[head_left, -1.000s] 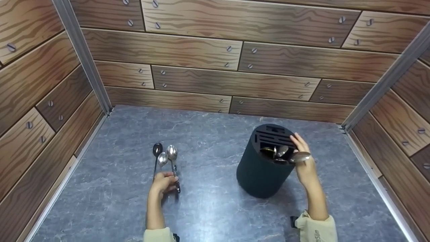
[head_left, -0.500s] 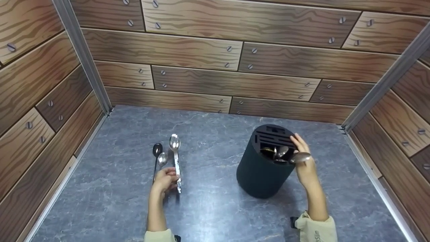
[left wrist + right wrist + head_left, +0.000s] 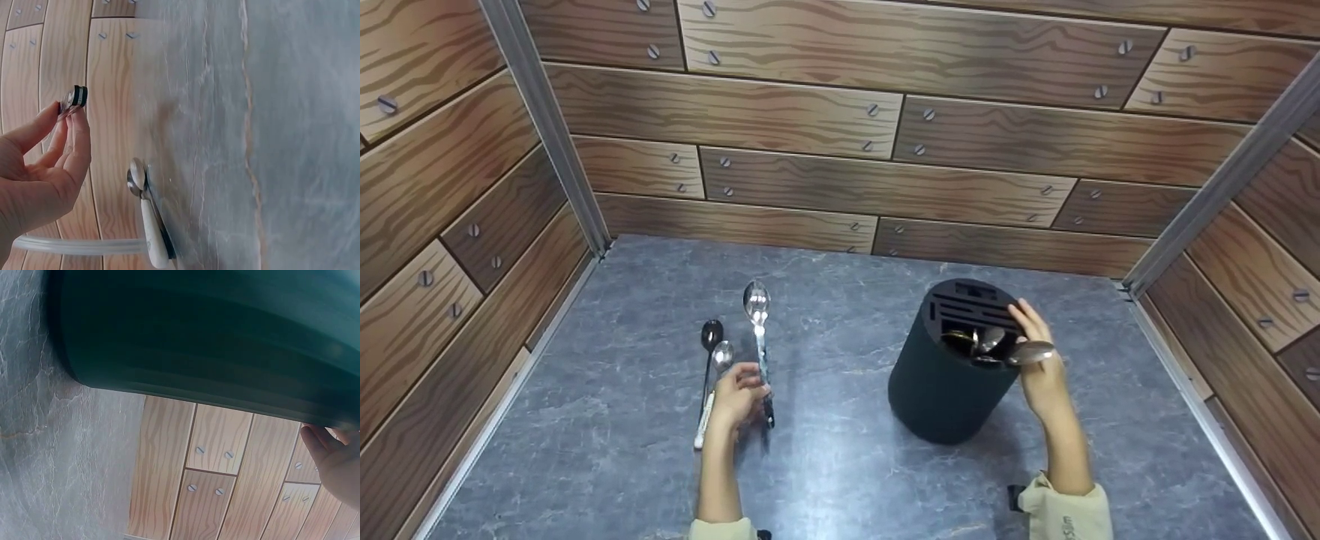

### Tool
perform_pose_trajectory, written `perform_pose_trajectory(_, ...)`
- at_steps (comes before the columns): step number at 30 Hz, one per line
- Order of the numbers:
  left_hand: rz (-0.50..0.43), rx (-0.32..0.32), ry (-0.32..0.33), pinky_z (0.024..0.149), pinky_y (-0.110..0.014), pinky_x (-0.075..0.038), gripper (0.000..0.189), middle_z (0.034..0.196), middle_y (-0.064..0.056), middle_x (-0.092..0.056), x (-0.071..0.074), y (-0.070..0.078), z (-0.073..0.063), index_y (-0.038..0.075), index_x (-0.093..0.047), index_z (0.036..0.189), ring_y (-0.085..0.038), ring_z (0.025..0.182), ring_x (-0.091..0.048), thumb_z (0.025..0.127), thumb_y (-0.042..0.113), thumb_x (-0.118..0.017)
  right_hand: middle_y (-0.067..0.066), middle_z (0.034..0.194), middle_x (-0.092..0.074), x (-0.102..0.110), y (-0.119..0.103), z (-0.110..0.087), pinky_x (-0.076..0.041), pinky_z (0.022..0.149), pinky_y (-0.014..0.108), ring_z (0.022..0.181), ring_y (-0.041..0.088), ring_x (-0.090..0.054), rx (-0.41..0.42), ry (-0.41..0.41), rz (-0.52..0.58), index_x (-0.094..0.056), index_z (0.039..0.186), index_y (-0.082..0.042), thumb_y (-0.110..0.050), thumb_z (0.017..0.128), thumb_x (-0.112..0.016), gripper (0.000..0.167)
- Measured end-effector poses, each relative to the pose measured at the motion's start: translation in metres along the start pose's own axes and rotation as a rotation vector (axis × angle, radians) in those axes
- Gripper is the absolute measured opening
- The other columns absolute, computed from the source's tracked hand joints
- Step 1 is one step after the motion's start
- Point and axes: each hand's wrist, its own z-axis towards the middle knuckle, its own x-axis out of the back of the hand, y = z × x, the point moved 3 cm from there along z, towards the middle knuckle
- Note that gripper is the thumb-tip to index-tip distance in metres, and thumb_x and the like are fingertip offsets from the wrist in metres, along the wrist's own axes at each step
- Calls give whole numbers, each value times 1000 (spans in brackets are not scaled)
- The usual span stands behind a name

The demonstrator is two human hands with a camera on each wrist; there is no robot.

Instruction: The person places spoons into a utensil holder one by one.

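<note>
Between thumb and fingertips, my left hand [image 3: 739,394] pinches a shiny spoon [image 3: 757,301] by its patterned handle, bowl pointing away. In the left wrist view, the dark, light-banded handle end [image 3: 79,95] sticks out above the fingers. Just left of the hand lie two more spoons: a dark long-handled spoon [image 3: 712,335] and a smaller spoon with a white handle [image 3: 704,424]. My right hand [image 3: 1042,375] rests against the right side of a dark green round cutlery holder [image 3: 949,390], its fingers laid along the top rim. The thumb is hidden in the head view.
Several utensils stand in the holder's open front compartment; one spoon bowl [image 3: 1030,352] leans out over the right wrist. Behind it, the slotted top [image 3: 971,296] shows. Wood-patterned walls [image 3: 810,120] border the grey marbled table [image 3: 832,315] at back and both sides.
My left hand has lifted its spoon and moved slightly right and away, apart from the other two. More of the white handle shows. The right hand and holder stay put.
</note>
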Motion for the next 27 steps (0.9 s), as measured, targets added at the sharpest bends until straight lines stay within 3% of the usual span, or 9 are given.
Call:
perform_pose_trajectory(9,-62,-39,28,61,-34,-54,36,89,-17,-57,-8,3,-5,-13,-45,114,-23,72,-63,80,-15,-56,31,134,-36,0,-1,-1,-23,100,25,124,46,-30,0,13,-32,-46,124,14,6,93,-37,33)
perform_pose_trajectory(17,-105,-109,70,59,-32,-54,37,87,-17,-56,-14,5,-12,-15,-45,113,-23,71,-64,78,-16,-57,30,135,-35,0,-1,-1,-24,99,49,125,46,-28,-13,2,-32,-45,125,14,6,94,-36,34)
perform_pose_trajectory(27,-121,-155,85,60,-31,-54,37,95,-24,-57,-25,16,-19,-14,-46,112,-18,72,-61,78,-16,-58,32,134,-35,0,-1,0,-23,98,54,124,47,-28,-8,7,-21,-45,124,15,7,93,-37,34)
